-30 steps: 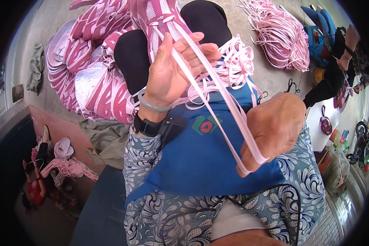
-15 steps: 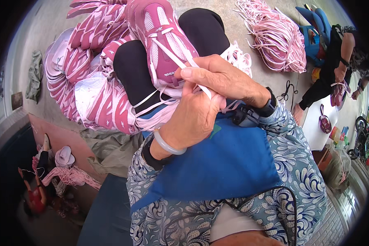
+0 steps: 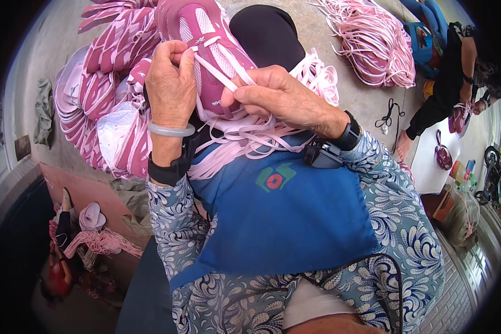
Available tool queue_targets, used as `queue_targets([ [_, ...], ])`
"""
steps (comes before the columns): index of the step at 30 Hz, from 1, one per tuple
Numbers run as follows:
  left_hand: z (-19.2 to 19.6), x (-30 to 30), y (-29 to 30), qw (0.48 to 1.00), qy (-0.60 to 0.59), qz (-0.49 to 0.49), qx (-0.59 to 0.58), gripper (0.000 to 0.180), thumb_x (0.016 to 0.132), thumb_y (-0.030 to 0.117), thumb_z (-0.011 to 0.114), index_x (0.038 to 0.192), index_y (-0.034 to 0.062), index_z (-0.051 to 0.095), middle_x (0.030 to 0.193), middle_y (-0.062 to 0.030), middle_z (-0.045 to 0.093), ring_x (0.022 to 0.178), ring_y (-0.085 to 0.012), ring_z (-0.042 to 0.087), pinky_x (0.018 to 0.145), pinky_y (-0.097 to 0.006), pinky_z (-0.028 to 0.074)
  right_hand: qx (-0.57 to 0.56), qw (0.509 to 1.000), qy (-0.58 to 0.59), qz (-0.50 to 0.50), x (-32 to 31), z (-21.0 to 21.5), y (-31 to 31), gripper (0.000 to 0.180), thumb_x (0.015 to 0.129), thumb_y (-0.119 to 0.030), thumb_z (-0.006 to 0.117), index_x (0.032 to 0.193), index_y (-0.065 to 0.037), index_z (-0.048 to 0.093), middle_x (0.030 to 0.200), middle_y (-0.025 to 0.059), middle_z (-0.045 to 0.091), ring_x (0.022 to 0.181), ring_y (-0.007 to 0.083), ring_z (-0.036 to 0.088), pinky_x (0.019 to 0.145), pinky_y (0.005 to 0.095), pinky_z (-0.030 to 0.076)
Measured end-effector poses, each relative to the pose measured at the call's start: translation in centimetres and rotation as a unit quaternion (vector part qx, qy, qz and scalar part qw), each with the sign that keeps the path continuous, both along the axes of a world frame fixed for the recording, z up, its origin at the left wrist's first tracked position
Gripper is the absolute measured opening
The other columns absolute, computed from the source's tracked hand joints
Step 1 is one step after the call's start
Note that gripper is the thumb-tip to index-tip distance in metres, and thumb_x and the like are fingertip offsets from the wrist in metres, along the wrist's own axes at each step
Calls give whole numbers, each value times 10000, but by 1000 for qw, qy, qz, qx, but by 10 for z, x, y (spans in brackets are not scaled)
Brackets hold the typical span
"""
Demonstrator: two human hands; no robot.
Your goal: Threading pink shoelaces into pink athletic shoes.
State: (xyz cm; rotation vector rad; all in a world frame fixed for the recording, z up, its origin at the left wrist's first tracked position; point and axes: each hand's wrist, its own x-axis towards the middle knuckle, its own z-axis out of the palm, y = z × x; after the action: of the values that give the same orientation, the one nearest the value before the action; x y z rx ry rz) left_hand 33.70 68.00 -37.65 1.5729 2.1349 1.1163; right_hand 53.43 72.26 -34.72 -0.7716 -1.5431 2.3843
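A dark pink and white mesh shoe upper (image 3: pixel 175 22) lies across my black-clad knees. White laces (image 3: pixel 214 68) run from its eyelets toward me. My left hand (image 3: pixel 171 92) is at the upper's left edge, thumb and fingers pinching the tip of a lace. Farther right, my right hand (image 3: pixel 292 100) grips the same lace partway along, between thumb and bent fingers. The stretch between the two hands is fairly straight. Loose pale pink laces (image 3: pixel 250 136) spread over the blue apron (image 3: pixel 295 222) on my lap, under my right hand.
Stacked pink uppers (image 3: pixel 125 50) curve around my left side. A tied-looking heap of laced uppers (image 3: pixel 378 53) lies on the floor at far right. Beyond it, a person (image 3: pixel 456 72) handles another upper. Another person (image 3: pixel 58 273) sits lower left near more pink pieces (image 3: pixel 103 242).
My hands were together over the upper's near end. My left hand has moved left and away from me with the lace tip; the right has shifted slightly left.
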Motion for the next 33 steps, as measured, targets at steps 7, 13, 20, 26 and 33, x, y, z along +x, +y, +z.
queue_targets([
  [7,-1,-19,5,995,-52,-62,-54,128,938,140,506,970,20,536,711,-55,537,604,-87,469,538,-247,412,8,1000,15,13,-1,2,3,237,923,-200,509,949,-15,655,646,-51,484,579,12,402,516,173,329],
  [13,-12,-17,10,992,-11,-31,-119,141,918,143,514,929,4,497,807,-139,595,754,-265,602,697,-381,471,-115,987,96,50,9,11,13,243,921,-182,508,928,24,636,629,-57,458,524,9,346,486,186,318],
  [20,33,10,-34,920,-389,-15,-47,273,954,251,500,1074,9,542,743,-49,598,482,-42,491,410,-175,391,202,971,57,115,-2,10,-12,265,940,-209,489,889,31,588,631,121,525,576,227,533,542,335,421],
  [26,31,25,-44,823,-548,-68,-132,323,949,278,509,1041,-27,564,756,-78,627,618,-133,617,596,-233,523,458,869,71,171,-14,23,-30,180,876,-159,532,790,-2,552,659,165,561,647,351,579,580,427,444],
  [33,23,33,-49,674,-728,-111,-64,401,966,312,466,1078,-69,523,979,-191,638,844,-251,666,696,-320,557,442,862,9,249,13,48,-11,158,831,-170,593,807,-16,566,703,162,591,684,356,595,610,421,463],
])
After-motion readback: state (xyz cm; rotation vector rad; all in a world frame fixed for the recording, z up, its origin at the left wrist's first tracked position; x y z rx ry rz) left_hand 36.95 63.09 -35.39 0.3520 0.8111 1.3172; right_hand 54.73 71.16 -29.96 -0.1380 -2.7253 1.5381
